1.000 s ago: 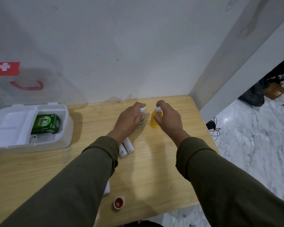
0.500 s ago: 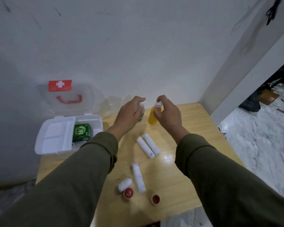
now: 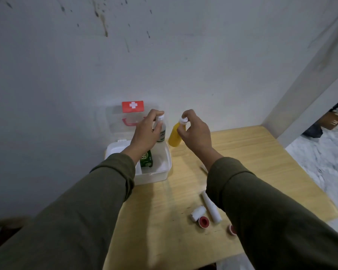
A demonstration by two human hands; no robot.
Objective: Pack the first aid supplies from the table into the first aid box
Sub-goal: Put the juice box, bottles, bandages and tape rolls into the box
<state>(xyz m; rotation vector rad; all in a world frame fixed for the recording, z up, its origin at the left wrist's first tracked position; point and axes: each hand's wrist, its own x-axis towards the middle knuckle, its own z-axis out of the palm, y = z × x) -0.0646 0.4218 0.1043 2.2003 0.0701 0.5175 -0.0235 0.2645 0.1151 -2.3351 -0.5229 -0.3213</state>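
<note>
My left hand (image 3: 144, 133) grips a clear bottle with a white cap and green label (image 3: 161, 131), held above the open white first aid box (image 3: 156, 174). A yellow bottle with a white cap (image 3: 175, 136) hangs from my right hand (image 3: 195, 133), which pinches it by the neck just right of the box, above the table. Inside the box lies a green carton (image 3: 146, 159). The box's clear lid with a red cross sticker (image 3: 133, 106) and red handle stands upright against the wall.
On the wooden table (image 3: 252, 149) lie a long white roll (image 3: 211, 208), a short white roll (image 3: 197, 212) and two red-centred tape rolls (image 3: 204, 222) (image 3: 232, 229) near the front edge. A wall stands behind; the table's right edge drops to a marble floor.
Both hands lifted the two bottles off the table and carried them left toward the box. The view swung, bringing the box under my left hand.
</note>
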